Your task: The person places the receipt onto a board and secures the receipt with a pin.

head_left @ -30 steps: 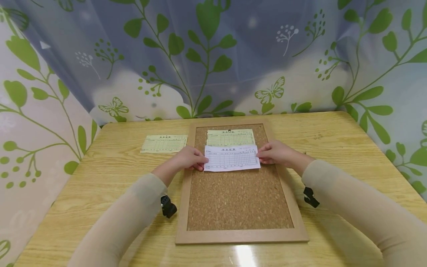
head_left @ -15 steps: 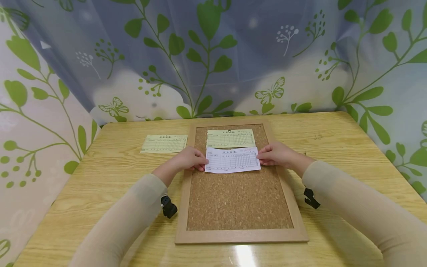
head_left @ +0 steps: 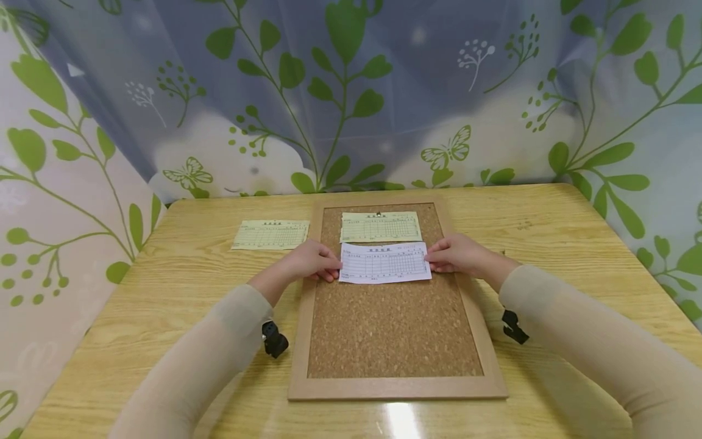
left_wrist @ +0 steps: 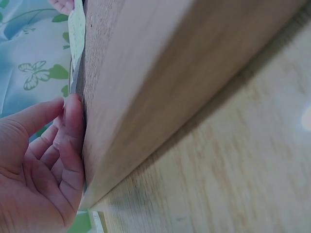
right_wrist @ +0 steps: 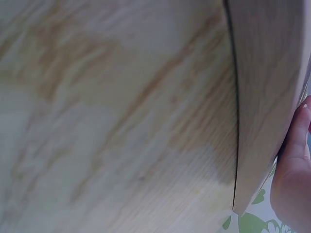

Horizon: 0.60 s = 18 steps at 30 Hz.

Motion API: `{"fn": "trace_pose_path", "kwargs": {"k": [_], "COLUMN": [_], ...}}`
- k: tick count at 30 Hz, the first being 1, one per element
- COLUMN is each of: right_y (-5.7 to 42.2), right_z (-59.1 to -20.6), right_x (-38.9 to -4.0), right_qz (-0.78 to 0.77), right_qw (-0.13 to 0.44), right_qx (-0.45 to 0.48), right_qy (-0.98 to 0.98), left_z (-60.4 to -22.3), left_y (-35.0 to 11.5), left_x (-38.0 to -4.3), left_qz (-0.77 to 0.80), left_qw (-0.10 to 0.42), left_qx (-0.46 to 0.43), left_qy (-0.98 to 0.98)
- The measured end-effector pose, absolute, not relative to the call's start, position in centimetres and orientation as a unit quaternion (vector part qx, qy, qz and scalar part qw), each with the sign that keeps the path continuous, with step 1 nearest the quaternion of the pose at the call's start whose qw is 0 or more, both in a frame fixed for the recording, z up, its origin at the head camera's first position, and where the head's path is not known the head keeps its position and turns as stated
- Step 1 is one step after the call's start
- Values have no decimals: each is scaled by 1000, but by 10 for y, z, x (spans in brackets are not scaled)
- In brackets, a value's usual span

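Note:
A white printed form slip [head_left: 384, 263] lies over the cork board [head_left: 395, 329], just below a yellow form slip [head_left: 379, 228] held by a pushpin [head_left: 378, 214] at its top edge. My left hand [head_left: 315, 261] pinches the white slip's left edge between thumb and fingers. At the opposite edge, my right hand [head_left: 452, 253] pinches the slip the same way. The left wrist view shows the left hand [left_wrist: 46, 160] beside the board's wooden frame [left_wrist: 141, 63], thumb and forefinger meeting. Only part of the right hand [right_wrist: 294, 165] shows in the right wrist view.
Another yellow form slip [head_left: 271, 235] lies on the wooden table [head_left: 164, 292], left of the board. A small pin-like object [head_left: 503, 252] sits on the table just past the right wrist. A leaf-patterned curtain [head_left: 373, 134] stands behind the table.
Both hands have shifted the white slip slightly toward me, so it overlaps the pinned yellow slip less and lies just below it. The grip of both hands stays the same.

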State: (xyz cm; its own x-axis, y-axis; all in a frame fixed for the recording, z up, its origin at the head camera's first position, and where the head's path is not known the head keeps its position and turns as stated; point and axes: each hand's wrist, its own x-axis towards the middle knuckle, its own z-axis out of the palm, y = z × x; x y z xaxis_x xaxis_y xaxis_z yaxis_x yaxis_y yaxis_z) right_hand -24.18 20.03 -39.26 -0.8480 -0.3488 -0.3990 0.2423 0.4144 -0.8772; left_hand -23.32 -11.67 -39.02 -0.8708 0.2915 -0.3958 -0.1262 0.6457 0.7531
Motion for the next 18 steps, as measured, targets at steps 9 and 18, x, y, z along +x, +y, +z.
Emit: {"fn": "trace_pose_path", "kwargs": {"k": [9,18], "right_y": [200,199], "right_z": [-393,-392], "right_x": [-241,-241], "right_qz": [-536,-532], "right_qw": [272,270], "right_qx": [-33,-30], "right_qy": [798,802], "left_z": [-389,-380], "left_y": [-115,-100], "left_x": [-227,-206], "left_qz": [371,85], "left_qw": [176,85], "left_qx": [105,321], "left_qy": [906,940]}}
